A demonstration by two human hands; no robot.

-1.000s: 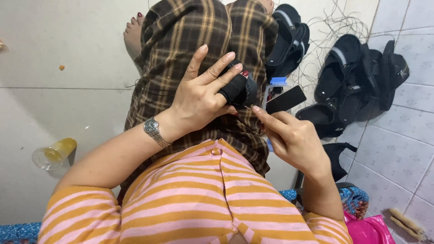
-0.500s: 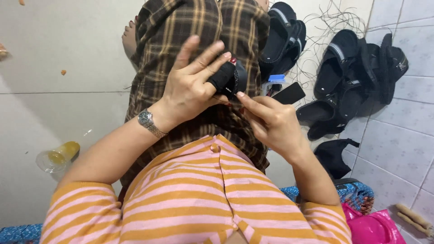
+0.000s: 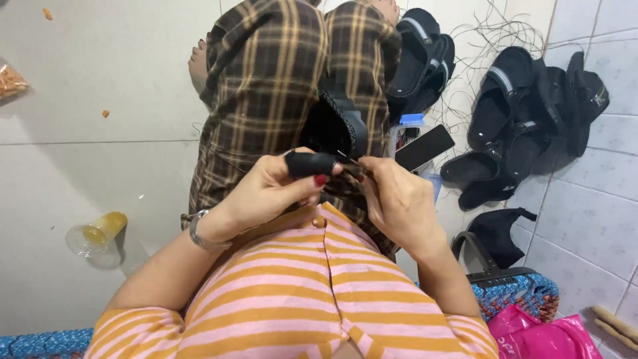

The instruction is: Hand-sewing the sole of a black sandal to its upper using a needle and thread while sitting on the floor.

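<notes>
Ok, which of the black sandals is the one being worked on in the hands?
The black sandal on the plaid lap, right above the left hand and right hand. The other sandals lie on the tiled floor to the right, untouched.

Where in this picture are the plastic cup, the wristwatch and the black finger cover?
plastic cup (image 3: 98, 234), head view, on its clear side wall.
wristwatch (image 3: 197, 231), head view, on the metal band at the left wrist.
black finger cover (image 3: 310, 163), head view, on its middle, over a left-hand finger.

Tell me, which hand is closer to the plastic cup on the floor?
Left. The left hand sits over the lap on the cup's side; the plastic cup lies left of its wrist. The right hand is farther right, beyond it.
</notes>
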